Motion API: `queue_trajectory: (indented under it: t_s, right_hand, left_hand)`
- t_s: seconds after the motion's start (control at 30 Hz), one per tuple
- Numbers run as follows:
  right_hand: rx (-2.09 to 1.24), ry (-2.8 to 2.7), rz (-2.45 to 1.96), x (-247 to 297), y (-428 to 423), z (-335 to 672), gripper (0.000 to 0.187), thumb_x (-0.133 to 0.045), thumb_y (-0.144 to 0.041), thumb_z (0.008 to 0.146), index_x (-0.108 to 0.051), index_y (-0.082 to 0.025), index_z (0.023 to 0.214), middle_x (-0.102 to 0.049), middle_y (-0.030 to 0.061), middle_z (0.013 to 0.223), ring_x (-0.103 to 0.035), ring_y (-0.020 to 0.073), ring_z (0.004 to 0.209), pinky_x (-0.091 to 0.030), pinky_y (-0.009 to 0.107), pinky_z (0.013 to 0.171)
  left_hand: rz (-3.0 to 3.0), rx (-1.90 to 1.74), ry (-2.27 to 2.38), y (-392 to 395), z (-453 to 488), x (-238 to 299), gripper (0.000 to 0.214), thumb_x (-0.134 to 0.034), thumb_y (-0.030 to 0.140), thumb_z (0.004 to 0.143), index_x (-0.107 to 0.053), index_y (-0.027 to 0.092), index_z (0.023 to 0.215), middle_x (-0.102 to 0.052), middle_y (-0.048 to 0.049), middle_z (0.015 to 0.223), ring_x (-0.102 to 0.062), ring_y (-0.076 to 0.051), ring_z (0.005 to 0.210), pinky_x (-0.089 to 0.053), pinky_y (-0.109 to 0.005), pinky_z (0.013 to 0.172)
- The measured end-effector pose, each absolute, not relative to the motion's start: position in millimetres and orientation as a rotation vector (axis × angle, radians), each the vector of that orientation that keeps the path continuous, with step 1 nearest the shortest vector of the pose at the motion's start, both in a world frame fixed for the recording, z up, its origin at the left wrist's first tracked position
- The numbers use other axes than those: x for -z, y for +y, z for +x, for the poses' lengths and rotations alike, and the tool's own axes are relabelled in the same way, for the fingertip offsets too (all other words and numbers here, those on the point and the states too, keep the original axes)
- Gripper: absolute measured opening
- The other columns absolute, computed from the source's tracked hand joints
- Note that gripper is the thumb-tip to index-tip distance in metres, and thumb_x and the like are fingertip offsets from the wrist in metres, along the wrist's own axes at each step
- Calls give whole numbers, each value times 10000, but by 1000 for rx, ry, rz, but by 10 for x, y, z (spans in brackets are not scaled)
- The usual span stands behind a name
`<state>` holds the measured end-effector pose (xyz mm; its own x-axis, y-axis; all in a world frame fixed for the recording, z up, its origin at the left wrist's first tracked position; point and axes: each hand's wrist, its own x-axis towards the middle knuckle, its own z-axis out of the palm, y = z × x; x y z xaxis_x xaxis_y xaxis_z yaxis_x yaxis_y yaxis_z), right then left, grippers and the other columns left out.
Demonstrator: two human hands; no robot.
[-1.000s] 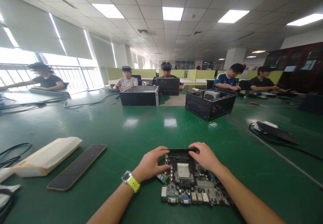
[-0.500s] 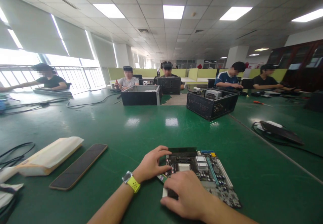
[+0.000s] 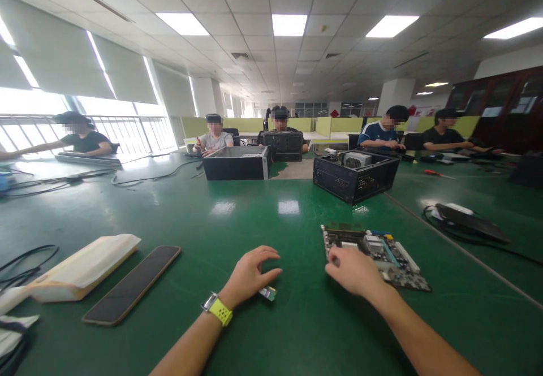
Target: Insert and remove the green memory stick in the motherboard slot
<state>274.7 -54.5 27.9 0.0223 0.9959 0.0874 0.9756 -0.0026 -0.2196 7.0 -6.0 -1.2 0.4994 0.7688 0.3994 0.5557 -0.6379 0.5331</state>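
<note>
A computer motherboard (image 3: 382, 254) lies flat on the green table (image 3: 271, 212), right of centre. My right hand (image 3: 354, 271) rests on its near left edge, fingers bent over the board. My left hand (image 3: 250, 274), with a yellow-strapped watch on the wrist, hovers low over the table with its fingers spread and nothing in it. A small green chip (image 3: 268, 293) lies on the table just under its fingertips.
A black phone (image 3: 131, 284) and a cream padded envelope (image 3: 80, 268) lie at the left, with black cables (image 3: 25, 260) beyond. Two open computer cases (image 3: 354, 175) stand further back. A black device with cable (image 3: 466, 222) lies at the right. Several people sit at the far side.
My right hand has pushed the motherboard away to the right and further from me. My left hand stayed put and now sits off the board, uncovering the small chip.
</note>
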Motion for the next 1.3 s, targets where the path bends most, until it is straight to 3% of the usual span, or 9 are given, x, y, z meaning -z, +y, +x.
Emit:
queue_trajectory:
  t_s: [0.2,0.4,0.5,0.63,0.73,0.87,0.97,1.13,1.3]
  right_hand:
    - [-196,-1778,-2303,-284,-315,3467,222,-453,-318,783,-659,-234,775,-682,66,854,-623,223,791,-345,278,590]
    - [-218,-1987,-2080,-212,-424,3141,160,-515,-266,748,-655,-188,748,-679,60,771,-613,190,754,-349,252,598]
    - [-596,-2123,-1748,-223,-656,2671,190,-503,-281,776,-653,-167,791,-675,44,713,-598,145,637,-356,220,544]
    - [-1432,-2137,-1172,-314,-898,2242,392,-466,-380,839,-543,-208,1183,-701,17,842,-587,113,499,-389,206,465]
    - [-875,-1999,-1272,-323,-812,2276,336,-458,-365,854,-611,-196,1101,-693,34,890,-628,159,715,-460,266,660]
    - [-190,-1877,-1549,-141,-486,2576,401,-493,-347,834,-597,-139,1160,-619,110,1151,-510,246,1090,-370,364,940]
    - [-167,-1941,-1684,7,-328,2706,477,-517,-376,817,-553,-138,1228,-601,116,1186,-495,269,1108,-374,394,930]
    - [-207,-1950,-1705,71,-312,2695,331,-531,-341,802,-627,-230,1099,-663,58,1025,-564,230,981,-409,344,842]
    - [-266,-1897,-1653,130,-297,2724,330,-532,-279,783,-610,-236,1101,-653,36,1058,-568,202,971,-401,307,851]
  left_hand:
    - [2421,-912,1080,-84,87,1,194,-632,309,794,-663,225,967,-643,-26,1060,-610,-177,879,-495,-282,788]
    - [2432,-906,1075,-100,102,-11,183,-614,286,806,-664,222,970,-639,-30,1060,-607,-180,890,-495,-287,792]
    - [2432,-919,1078,-108,111,-22,191,-608,289,811,-658,228,985,-636,-29,1060,-603,-184,910,-493,-290,803]
    - [2432,-942,1099,-119,116,-23,237,-605,293,812,-637,232,1038,-623,-38,1099,-600,-190,927,-492,-288,802]
    - [2456,-888,1102,-126,127,-19,209,-608,293,806,-642,226,1001,-638,-35,1067,-602,-194,929,-488,-285,808]
    - [2476,-821,1115,-135,148,-22,166,-598,270,808,-644,221,960,-654,-25,1027,-602,-194,947,-475,-291,851]
    - [2478,-788,1102,-129,149,-13,219,-589,276,816,-647,234,1023,-649,-32,1087,-594,-197,1005,-457,-300,904]
    - [2484,-792,1110,-100,134,27,251,-611,297,805,-662,246,1045,-651,-36,1122,-583,-205,1059,-437,-321,949]
    - [2489,-844,1087,-101,154,24,230,-614,265,799,-673,240,1020,-660,-36,1089,-607,-192,1003,-462,-300,905]
